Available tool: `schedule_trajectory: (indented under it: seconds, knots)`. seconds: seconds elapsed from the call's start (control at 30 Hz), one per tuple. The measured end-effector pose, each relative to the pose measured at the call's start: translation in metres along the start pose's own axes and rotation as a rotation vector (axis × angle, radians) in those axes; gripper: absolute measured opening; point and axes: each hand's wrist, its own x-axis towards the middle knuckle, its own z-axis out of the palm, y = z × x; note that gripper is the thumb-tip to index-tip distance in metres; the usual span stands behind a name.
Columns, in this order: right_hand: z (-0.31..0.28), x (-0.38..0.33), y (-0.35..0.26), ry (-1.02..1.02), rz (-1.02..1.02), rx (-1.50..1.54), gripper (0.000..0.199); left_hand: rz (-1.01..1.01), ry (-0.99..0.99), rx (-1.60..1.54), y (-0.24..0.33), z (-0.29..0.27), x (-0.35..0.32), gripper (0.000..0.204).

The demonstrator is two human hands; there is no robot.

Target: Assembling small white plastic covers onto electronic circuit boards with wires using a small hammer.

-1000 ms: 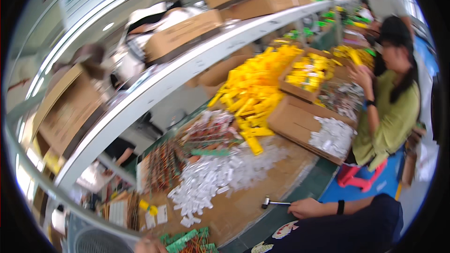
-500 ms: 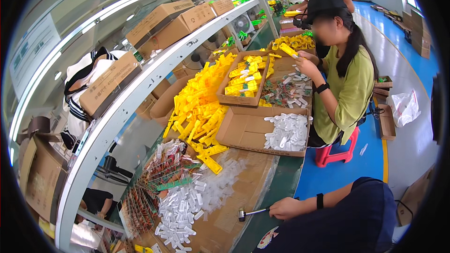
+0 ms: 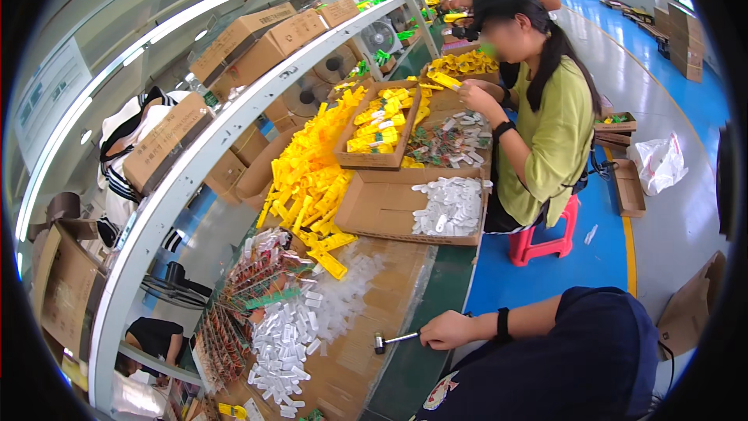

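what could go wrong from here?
1. The right hand grips the hammer at the very end of its handle; a strike may glance off.
2. Loose white parts lie heaped right beside the hammer head; a blow could scatter them toward the table edge.
3. Yellow pieces spill into the work spot and may get mixed in or hit.

Only 1 hand is seen: the right hand is closed in a fist, the banded wrist and forearm stretched out behind it.
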Motion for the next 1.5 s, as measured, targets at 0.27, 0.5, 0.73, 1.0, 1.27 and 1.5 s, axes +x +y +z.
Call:
schedule_trajectory:
  seconds: [0.27,0.5,0.73,1.0,1.27,1.5]
  knots:
    - [0.005,-0.002,0.006,0.101,-0.131,-0.043,0.007,0.001,-0.035,0.031,0.015,0.023,-0.038,0.028]
    - [0.006,0.002,0.009,0.083,-0.140,-0.051,0.006,-0.117,-0.056,0.039,0.029,0.026,-0.050,0.028]
    - [-0.007,0.006,0.019,0.048,-0.174,-0.003,0.006,-0.169,-0.070,0.000,0.046,0.018,-0.027,0.022]
    - [-0.015,0.015,0.035,-0.101,-0.109,0.264,0.012,-0.102,-0.100,0.061,0.046,0.028,0.046,0.023]
    - [0.048,-0.004,0.088,-0.082,-0.201,0.834,0.019,-0.108,-0.055,0.133,0.042,0.020,0.083,0.024]
    - [-0.293,0.282,-0.008,0.337,-0.279,-0.226,0.027,-0.512,-0.161,0.079,0.094,-0.078,0.110,0.021]
